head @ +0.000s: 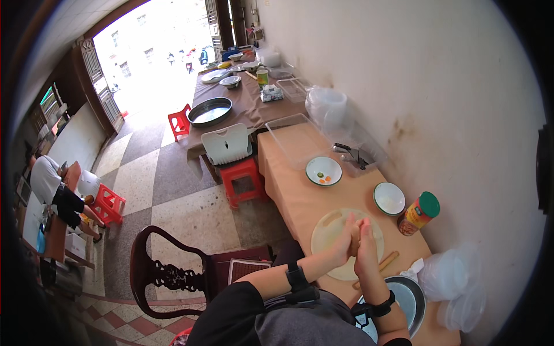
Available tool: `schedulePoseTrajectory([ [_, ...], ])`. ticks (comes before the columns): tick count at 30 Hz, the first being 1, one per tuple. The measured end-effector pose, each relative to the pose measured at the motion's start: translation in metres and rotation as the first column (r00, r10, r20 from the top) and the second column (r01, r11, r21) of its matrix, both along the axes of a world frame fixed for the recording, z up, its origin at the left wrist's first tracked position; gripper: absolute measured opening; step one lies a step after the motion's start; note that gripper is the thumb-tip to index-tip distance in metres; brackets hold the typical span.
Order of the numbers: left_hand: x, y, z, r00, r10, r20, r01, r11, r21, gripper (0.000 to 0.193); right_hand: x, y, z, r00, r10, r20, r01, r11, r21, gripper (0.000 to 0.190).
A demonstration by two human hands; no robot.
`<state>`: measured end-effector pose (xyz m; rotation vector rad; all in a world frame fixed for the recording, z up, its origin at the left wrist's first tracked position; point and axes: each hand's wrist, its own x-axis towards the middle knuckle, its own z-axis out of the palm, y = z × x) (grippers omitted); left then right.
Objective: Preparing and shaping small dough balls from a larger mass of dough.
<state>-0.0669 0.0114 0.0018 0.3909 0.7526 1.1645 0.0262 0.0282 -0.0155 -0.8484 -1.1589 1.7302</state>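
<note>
Over a round pale board (pixel 322 235), my left hand (pixel 345 242) and my right hand (pixel 366 248) are cupped together, palms facing. Between them they press a light brown lump (pixel 355 238), perhaps dough, mostly hidden by the fingers. A wooden rolling pin (pixel 389 261) lies at the board's right edge, partly behind my right forearm. Beyond the board stand a white bowl (pixel 323 163) with small green and orange pieces in it, and another white bowl (pixel 389 198). A jar with a green lid (pixel 419 213) is beside the second bowl. A round metal pan (pixel 416 298) sits under my right forearm.
Stacked plastic tubs (pixel 446 274) stand at the right. A clear plastic tray (pixel 298 140) and a container with black-handled tools (pixel 357 158) lie farther up the table. At left are a carved wooden chair (pixel 140 259) and a red stool (pixel 243 181). A person (pixel 47 179) bends at the far left.
</note>
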Motion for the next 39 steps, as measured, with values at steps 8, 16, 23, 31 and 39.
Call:
schedulePoseTrajectory([
  [8, -0.021, -0.003, -0.009, 0.880, 0.045, 0.472, -0.016, 0.998, -0.066, 0.067, 0.003, -0.022, 0.012, 0.658, -0.527, 0.538, -0.227, 0.543, 0.809, 0.035],
  [16, -0.023, -0.017, -0.031, 0.928, -0.205, 0.310, 0.179, 0.978, 0.111, 0.059, 0.023, -0.016, 0.027, 0.732, -0.439, 0.520, -0.135, 0.655, 0.744, 0.025],
  [23, -0.027, -0.031, -0.032, 0.840, -0.304, 0.449, 0.268, 0.953, 0.143, 0.038, 0.034, -0.021, 0.027, 0.838, -0.244, 0.488, -0.106, 0.804, 0.585, 0.028],
  [31, -0.031, -0.043, -0.028, 0.943, -0.233, 0.236, 0.211, 0.971, 0.115, 0.035, 0.032, -0.031, 0.022, 0.818, -0.282, 0.502, -0.207, 0.669, 0.714, 0.032],
  [39, -0.033, -0.046, -0.040, 0.941, -0.218, 0.258, 0.198, 0.975, 0.104, 0.037, 0.032, -0.034, 0.014, 0.792, -0.354, 0.498, -0.260, 0.543, 0.799, 0.034],
])
